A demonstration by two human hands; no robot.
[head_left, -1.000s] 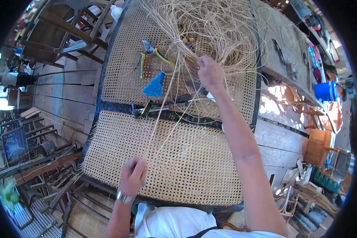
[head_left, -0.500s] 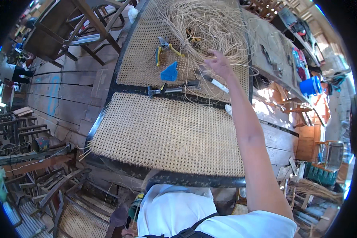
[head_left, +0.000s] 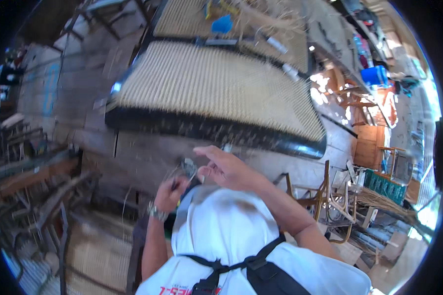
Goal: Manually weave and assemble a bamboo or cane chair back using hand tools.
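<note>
Daylight glares in from the right, whiting out patches near the blue bucket (head_left: pixel 374 76), while the wooden floor (head_left: pixel 86 88) at left looks dull and shadowed. Small glints sit on the black frame (head_left: pixel 216 130). Motion blur smears the woven cane (head_left: pixel 206 83) and softens the left hand (head_left: pixel 172 192). Fisheye distortion curves straight edges inside a dark round border.
</note>
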